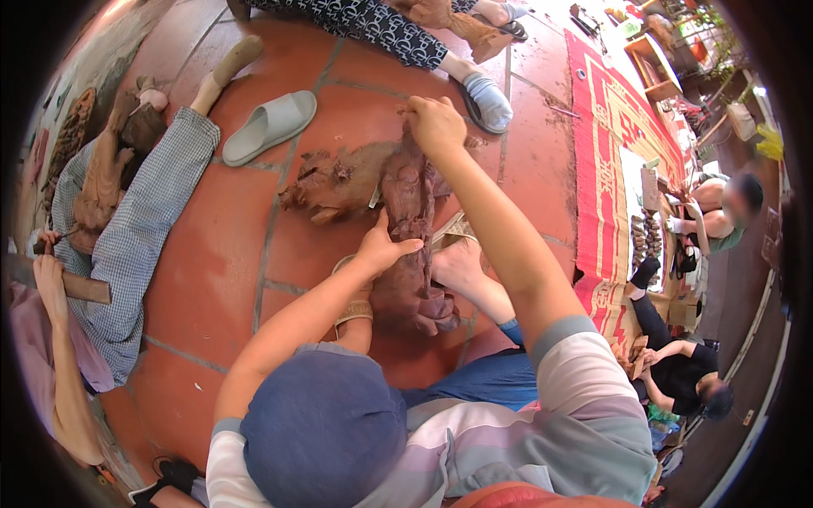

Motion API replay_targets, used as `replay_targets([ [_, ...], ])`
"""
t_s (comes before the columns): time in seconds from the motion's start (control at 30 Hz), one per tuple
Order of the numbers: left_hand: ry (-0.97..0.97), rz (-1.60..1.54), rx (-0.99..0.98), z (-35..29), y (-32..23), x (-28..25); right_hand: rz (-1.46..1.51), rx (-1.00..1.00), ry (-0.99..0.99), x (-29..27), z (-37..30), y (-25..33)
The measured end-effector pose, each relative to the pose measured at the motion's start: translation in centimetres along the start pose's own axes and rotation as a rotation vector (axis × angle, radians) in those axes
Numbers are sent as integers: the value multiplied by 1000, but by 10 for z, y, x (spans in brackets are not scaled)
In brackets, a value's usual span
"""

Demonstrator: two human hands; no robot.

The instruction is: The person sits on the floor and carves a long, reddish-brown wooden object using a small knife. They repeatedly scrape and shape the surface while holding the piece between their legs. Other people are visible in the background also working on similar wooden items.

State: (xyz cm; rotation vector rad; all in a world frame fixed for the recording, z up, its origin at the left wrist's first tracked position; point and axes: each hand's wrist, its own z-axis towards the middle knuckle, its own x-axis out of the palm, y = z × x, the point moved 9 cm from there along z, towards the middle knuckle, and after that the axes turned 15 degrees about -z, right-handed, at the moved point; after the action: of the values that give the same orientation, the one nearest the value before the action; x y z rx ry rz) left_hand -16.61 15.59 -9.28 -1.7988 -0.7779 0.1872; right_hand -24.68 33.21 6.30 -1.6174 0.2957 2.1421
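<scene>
A dark reddish-brown wood carving (405, 190) stands tilted between my feet, its folded, rounded lower end close to my legs. My left hand (383, 252) grips its middle from the left side, thumb pointing up along it. At the far end my right hand (436, 129) is closed around the carving's narrow tip; whether a small tool is also in those fingers cannot be seen. A rough, jagged piece of wood (343, 179) extends to the left behind the carving, and where the two meet is partly hidden.
A grey slipper (271, 127) lies on the red tiles (207, 254). At left, a person in checked trousers (161, 229) works beside another carving (103, 186). Ahead is a patterned-trouser leg (373, 30). A red woven mat (593, 169) and more seated people (690, 368) are on the right.
</scene>
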Motion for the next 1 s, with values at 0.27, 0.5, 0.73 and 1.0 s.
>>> replay_targets([
  [0.27, -33, 144, 14, 2, -2, 0, 34, -60, 8, -1, -15, -6],
  [0.5, -40, 126, 10, -1, -4, -3, 39, -141, -45, -3, -12, -2],
  [0.73, -26, 125, 49, -3, -9, -1, -125, -195, 129, 12, 13, 30],
  [1.0, -4, 213, -123, -6, -9, -2, -15, -275, 270, 14, 14, 16],
])
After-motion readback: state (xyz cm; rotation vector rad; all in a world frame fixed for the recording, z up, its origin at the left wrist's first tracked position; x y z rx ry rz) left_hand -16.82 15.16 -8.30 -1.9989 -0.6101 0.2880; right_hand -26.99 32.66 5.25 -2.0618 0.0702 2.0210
